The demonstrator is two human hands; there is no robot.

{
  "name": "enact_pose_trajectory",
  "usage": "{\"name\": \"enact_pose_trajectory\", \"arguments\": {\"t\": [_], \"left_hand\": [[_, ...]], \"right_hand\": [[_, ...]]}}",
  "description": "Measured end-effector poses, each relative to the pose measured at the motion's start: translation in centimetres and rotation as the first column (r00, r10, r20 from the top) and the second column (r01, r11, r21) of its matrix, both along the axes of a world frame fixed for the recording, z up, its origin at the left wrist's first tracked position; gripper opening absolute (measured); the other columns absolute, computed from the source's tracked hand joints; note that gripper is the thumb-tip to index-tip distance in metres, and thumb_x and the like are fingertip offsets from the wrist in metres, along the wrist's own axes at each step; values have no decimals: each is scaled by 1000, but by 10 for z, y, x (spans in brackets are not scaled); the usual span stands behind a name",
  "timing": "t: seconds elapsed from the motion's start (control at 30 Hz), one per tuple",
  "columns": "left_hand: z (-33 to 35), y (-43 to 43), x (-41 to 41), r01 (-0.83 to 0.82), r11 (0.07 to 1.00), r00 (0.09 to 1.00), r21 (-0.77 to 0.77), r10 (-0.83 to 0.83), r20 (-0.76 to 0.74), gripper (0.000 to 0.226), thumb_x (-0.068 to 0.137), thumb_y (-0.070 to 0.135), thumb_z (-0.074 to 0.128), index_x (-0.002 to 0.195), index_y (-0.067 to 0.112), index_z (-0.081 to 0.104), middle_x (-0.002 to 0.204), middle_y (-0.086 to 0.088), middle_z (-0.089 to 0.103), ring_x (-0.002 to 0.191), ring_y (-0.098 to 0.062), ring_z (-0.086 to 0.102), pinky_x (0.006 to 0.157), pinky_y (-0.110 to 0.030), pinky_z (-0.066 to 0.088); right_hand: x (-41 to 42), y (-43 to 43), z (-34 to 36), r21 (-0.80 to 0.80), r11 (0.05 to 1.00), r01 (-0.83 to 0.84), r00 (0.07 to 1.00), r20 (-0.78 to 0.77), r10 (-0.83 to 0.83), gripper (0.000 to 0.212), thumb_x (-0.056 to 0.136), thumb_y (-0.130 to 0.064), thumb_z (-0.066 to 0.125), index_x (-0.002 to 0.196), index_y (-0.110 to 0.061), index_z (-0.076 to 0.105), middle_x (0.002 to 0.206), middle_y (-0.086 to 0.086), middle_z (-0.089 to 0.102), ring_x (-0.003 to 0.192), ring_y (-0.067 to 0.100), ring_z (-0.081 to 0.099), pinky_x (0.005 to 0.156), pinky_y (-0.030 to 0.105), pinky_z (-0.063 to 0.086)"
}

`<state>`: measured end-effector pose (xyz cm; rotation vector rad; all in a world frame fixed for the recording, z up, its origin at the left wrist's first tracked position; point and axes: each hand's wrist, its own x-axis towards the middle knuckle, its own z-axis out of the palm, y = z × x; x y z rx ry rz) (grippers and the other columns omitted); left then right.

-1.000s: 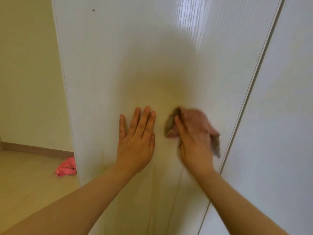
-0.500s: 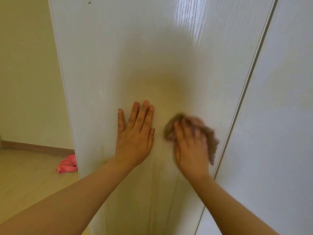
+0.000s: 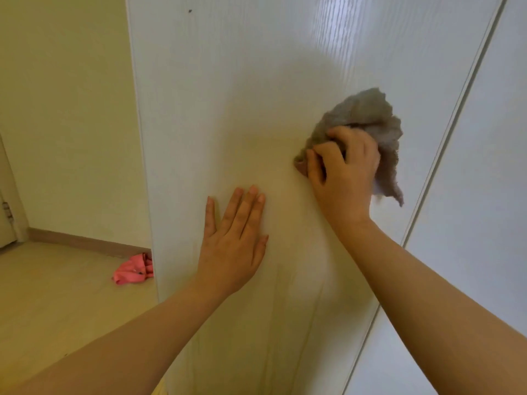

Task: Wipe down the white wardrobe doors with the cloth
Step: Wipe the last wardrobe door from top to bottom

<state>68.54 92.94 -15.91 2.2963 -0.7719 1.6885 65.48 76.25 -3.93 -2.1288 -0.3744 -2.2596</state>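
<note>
Two bare hands meet the left wardrobe door. The left hand lies flat on it, fingers straight, holding nothing. At its two o'clock the right hand curls its fingers round a bunched grey-brown cloth, pressing it against the same door. The right wardrobe door stands at three o'clock of the cloth. A pink rag lies on the wooden floor at the left hand's nine o'clock.

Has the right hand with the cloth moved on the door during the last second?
Yes. The right hand and cloth moved up the door, now above the flat left hand.
</note>
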Motion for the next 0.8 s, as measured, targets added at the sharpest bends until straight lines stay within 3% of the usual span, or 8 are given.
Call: {"name": "enact_pose_trajectory", "arguments": {"t": [0.2, 0.27, 0.33, 0.43, 0.5, 0.57, 0.7, 0.8], "left_hand": [[2, 4, 4, 15, 1000, 1000, 6, -15, 15, 69, 91, 37, 41, 149, 8, 15, 152, -7, 21, 147, -15, -1, 115, -53, 6], [5, 6, 6, 6, 1000, 1000, -6, -6, 21, 68, 92, 37, 40, 148, 7, 16, 151, -7, 22, 147, -15, -2, 115, -52, 6], [9, 6, 8, 6, 1000, 1000, -30, -6, 21, 64, 92, 36, 39, 146, 6, 21, 151, -7, 23, 146, -14, -2, 115, -52, 6], [10, 6, 10, 23, 999, 1000, -47, -22, 13, 62, 92, 36, 39, 145, 6, 23, 151, -7, 23, 146, -14, -1, 115, -52, 6], [8, 8, 14, 15, 999, 1000, -46, -14, 8, 64, 92, 36, 39, 147, 7, 20, 154, -6, 19, 146, -15, -1, 115, -52, 7], [2, 13, 16, 21, 1000, 1000, -23, -21, 7, 69, 94, 36, 37, 151, 11, 10, 160, -2, 4, 147, -16, 1, 116, -51, 8], [3, 22, 18, 13, 1000, 1000, 0, -13, -4, 68, 93, 36, 37, 151, 10, 11, 160, -1, 2, 147, -17, 1, 116, -51, 8], [8, 21, 15, -2, 1000, 1000, -3, 2, -26, 62, 93, 37, 37, 145, 6, 23, 153, -6, 20, 146, -15, -2, 115, -52, 9]], "right_hand": [[-15, 4, -41, -184, 976, -113, 874, -486, 10, 15, 83, -14, 57, 93, -10, 67, 88, 9, 67, 83, 14, 49, 79, 19, 30], [-10, 3, 5, -149, 988, 28, 949, -306, -73, 19, 80, -13, 59, 94, -4, 68, 87, 17, 66, 78, 22, 50, 66, 22, 22], [-6, 1, 47, -109, 962, 251, 967, -6, -253, 32, 86, -17, 54, 112, -1, 64, 116, 23, 61, 99, 28, 44, 87, 34, 29], [10, 6, 30, -172, 935, 311, 949, -3, -316, 41, 89, -21, 48, 125, -2, 55, 134, 19, 50, 117, 29, 34, 103, 46, 21], [17, 9, -25, -349, 924, 156, 926, -273, -260, 41, 92, -22, 43, 125, -2, 54, 132, 17, 52, 117, 29, 41, 102, 42, 28], [2, 11, -68, -321, 937, -136, 691, -708, -142, 43, 98, -35, 38, 131, -9, 50, 134, 7, 50, 117, 16, 49, 97, 24, 37], [-13, 6, -56, -181, 835, -519, 451, -888, 87, 27, 91, -7, 50, 113, -19, 60, 122, 7, 56, 111, 4, 54, 92, 24, 45], [-2, 11, 0, -304, 927, -219, 874, -483, 48, 25, 67, -7, 68, 92, -4, 67, 106, 17, 60, 93, 34, 59, 79, 42, 51]]}}
